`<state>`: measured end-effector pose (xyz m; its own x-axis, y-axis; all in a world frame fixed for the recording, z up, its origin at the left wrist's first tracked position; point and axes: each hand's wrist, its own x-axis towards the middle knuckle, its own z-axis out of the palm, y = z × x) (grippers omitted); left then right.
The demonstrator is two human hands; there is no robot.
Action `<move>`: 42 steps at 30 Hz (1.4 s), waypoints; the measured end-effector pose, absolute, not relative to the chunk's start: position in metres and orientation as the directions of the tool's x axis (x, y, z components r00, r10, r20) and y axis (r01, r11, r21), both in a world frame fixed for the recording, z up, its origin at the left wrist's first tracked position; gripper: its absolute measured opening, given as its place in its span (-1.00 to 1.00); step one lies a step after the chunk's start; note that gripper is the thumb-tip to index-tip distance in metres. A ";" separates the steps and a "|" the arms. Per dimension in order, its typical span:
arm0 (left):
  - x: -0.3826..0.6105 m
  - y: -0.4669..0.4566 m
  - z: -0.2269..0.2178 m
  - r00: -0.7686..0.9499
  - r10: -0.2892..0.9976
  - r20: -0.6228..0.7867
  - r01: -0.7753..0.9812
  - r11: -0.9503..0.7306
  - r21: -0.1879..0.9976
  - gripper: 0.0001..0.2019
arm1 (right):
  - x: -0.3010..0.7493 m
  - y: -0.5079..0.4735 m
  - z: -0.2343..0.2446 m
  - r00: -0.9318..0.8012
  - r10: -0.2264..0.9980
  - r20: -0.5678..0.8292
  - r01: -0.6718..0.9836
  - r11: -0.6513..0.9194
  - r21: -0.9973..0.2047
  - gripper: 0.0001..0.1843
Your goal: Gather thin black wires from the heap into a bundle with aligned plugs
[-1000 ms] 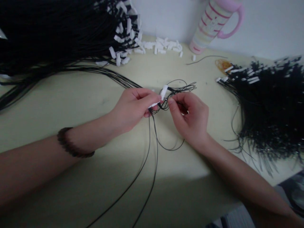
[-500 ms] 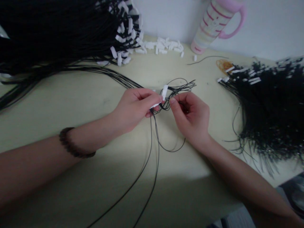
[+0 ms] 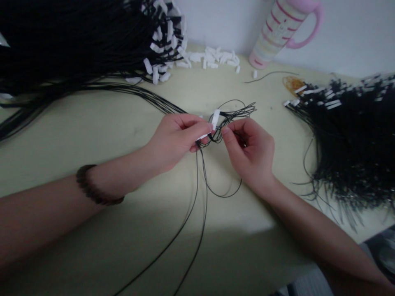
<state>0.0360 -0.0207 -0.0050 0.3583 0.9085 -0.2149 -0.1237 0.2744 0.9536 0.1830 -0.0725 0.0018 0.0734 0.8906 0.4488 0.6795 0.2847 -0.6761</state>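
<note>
My left hand (image 3: 179, 142) is closed, thumb over fingers, on a white connector (image 3: 216, 119) that stands up from its fingertips. A second white piece shows beneath the thumb. Thin black wires (image 3: 243, 111) fan out to the right of the connector, and a few more hang from under this hand toward the table's front edge. My right hand (image 3: 251, 152) pinches a black wire between thumb and forefinger, just right of the connector. The exact end of that wire is hidden by the fingers. A longer bundle of black wires (image 3: 148, 96) runs in from the left behind my left hand.
A big heap of black wires (image 3: 77, 41) with white connectors fills the back left. Loose white connectors (image 3: 216, 57) lie along the wall. A pink-handled tumbler (image 3: 274, 35) stands at the back. Yellowish rubber bands (image 3: 291, 84) lie by another black wire pile (image 3: 354, 144) at right.
Both hands keep the same grip at nearly the same spot. The whole view has shifted very slightly.
</note>
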 end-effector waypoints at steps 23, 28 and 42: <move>0.037 -0.021 -0.004 0.352 0.904 -0.243 -0.150 0.310 0.939 -0.91 | 0.184 -0.073 -0.003 0.072 0.901 0.427 0.652 0.282 -0.704 -0.88; 0.036 -0.021 -0.005 0.355 0.905 -0.232 -0.150 0.301 0.942 -0.91 | 0.184 -0.073 -0.002 0.070 0.899 0.432 0.664 0.281 -0.693 -0.88; 0.036 -0.021 -0.005 0.347 0.910 -0.227 -0.124 0.284 0.951 -0.91 | 0.183 -0.074 -0.001 0.043 0.895 0.443 0.685 0.296 -0.665 -0.88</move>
<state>0.0361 -0.0207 -0.0053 0.3474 0.9099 -0.2268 -0.1237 0.2843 0.9507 0.1829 -0.0738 -0.0009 0.0433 0.8953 0.4433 0.6854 0.2962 -0.6652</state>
